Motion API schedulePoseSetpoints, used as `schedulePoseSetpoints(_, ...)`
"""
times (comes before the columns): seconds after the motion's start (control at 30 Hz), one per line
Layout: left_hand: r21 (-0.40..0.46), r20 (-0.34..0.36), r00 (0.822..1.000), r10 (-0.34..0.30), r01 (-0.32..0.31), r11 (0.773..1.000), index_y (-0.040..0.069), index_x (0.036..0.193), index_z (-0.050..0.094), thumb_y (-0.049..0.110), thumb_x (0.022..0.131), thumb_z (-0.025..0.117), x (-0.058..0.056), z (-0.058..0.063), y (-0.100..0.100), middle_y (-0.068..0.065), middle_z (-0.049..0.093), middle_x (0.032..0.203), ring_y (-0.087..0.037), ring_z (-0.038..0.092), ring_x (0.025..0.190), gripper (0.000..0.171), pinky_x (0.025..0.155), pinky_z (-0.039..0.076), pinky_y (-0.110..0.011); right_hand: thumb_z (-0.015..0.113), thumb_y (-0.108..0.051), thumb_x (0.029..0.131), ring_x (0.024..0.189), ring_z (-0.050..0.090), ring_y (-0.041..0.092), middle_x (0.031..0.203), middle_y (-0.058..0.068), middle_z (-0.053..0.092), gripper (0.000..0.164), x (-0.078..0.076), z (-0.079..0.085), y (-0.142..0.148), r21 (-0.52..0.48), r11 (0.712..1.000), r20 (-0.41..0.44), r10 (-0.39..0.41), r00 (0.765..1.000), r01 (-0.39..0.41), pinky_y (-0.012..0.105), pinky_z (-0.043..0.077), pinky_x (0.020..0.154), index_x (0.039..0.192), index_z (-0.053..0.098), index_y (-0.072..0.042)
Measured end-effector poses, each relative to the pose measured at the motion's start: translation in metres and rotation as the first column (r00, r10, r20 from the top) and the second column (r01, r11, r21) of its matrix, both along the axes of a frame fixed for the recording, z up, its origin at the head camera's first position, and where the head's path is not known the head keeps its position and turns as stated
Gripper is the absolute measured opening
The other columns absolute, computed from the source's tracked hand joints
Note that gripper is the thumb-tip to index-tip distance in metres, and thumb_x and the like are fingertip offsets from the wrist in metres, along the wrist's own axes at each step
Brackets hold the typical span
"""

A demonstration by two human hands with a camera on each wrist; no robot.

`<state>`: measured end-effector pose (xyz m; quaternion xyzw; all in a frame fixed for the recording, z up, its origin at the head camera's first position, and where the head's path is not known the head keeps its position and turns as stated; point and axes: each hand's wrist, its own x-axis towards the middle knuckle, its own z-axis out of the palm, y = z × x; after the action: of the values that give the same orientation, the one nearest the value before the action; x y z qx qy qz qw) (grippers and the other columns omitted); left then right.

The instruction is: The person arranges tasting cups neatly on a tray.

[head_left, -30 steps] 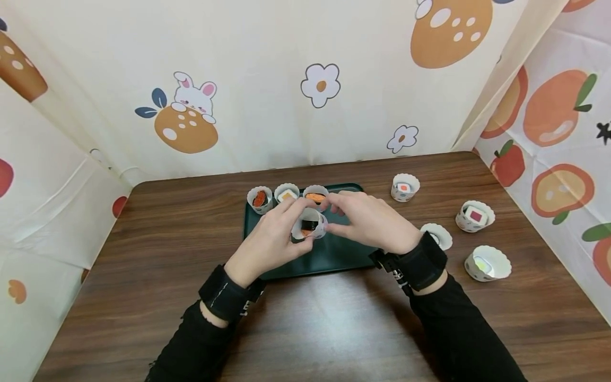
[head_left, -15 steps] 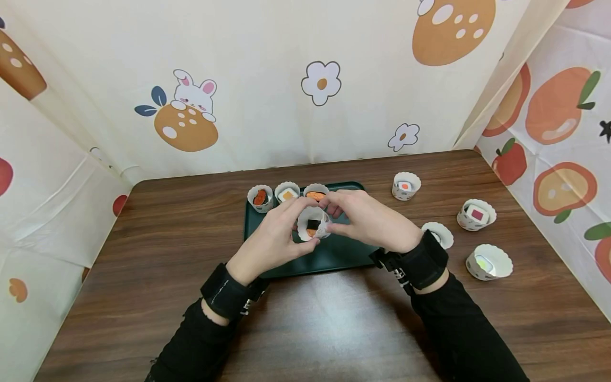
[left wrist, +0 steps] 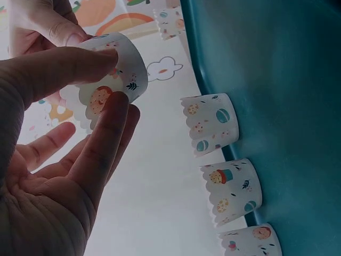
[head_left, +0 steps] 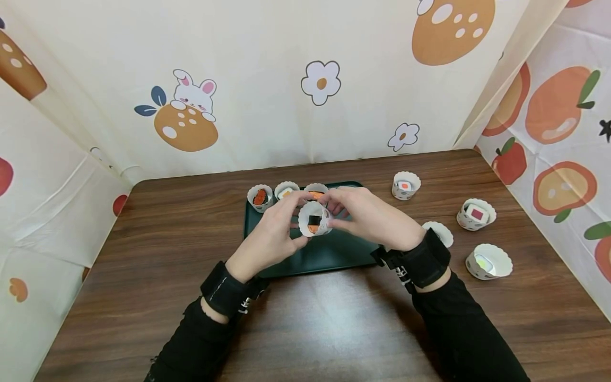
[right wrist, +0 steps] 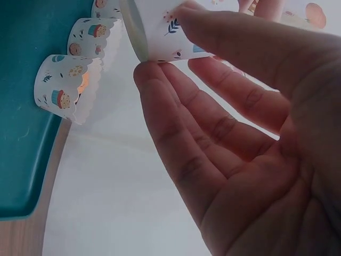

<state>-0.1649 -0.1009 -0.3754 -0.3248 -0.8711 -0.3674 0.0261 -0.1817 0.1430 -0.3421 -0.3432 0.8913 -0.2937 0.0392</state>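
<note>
In the head view, a white scalloped paper baking cup [head_left: 307,213], tipped toward me, holds a sushi-like piece [head_left: 314,223] with an orange bottom and black band. My left hand [head_left: 267,233] pinches it from the left; in the left wrist view, thumb and fingers lie against the printed cup [left wrist: 125,72]. From the right, my right hand [head_left: 374,217] has its thumb and fingertips on the same cup. Beneath is a dark green tray [head_left: 329,257]. Along its far edge stand a cup with a red piece [head_left: 260,197], one with a yellow-white piece [head_left: 286,190], and one with an orange piece [head_left: 315,190].
On the wooden table [head_left: 167,239] to the right stand a cup with a white-and-orange piece [head_left: 406,185], one with a dark-red-centred piece [head_left: 476,214], one with a pale green piece [head_left: 488,262], and a cup [head_left: 441,234] partly behind my right wrist. Printed curtains [head_left: 262,116] bound the table.
The held cup has shifted slightly up and right in the head view and faces the camera more. My left thumb has drawn back a little from its near side.
</note>
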Motion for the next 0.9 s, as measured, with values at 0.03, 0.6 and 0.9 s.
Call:
schedulePoseSetpoints(0.03,0.001,0.002,1.000,0.003,-0.003,1.000,0.006,0.150,0.047,-0.004,0.083,0.089,-0.0006,-0.0001,-0.0004,-0.013,0.064,0.134,-0.026,0.067,0.124,0.079,0.087,0.066,-0.032,0.082,-0.008,0.095,0.102,0.073,0.020,0.109,0.005,0.075,0.040,0.0001,0.0005,-0.0001,-0.001,1.000,0.001,-0.002,1.000,0.002,0.043,0.063,0.092,0.131,0.068,-0.004)
schedulePoseSetpoints(0.6,0.049,-0.012,1.000,0.028,-0.027,0.998,0.005,0.143,0.051,-0.004,0.085,0.086,-0.0014,0.0024,0.0006,-0.012,0.063,0.129,-0.026,0.068,0.121,0.068,0.087,0.066,-0.031,0.088,-0.017,0.091,0.104,0.075,0.020,0.125,0.008,0.072,0.056,0.0004,0.0014,-0.0007,-0.043,0.999,0.022,0.005,1.000,-0.005,0.038,0.065,0.091,0.139,0.062,-0.007)
schedulePoseSetpoints(0.9,0.100,-0.016,1.000,0.012,-0.011,0.995,0.003,0.141,0.053,-0.005,0.088,0.081,-0.0005,0.0005,0.0012,-0.013,0.063,0.128,-0.026,0.069,0.118,0.060,0.087,0.065,-0.028,0.089,-0.018,0.090,0.106,0.073,0.020,0.125,0.008,0.071,0.060,0.0003,0.0011,-0.0017,-0.079,0.997,0.072,0.017,0.997,-0.012,0.031,0.065,0.087,0.142,0.061,-0.007)
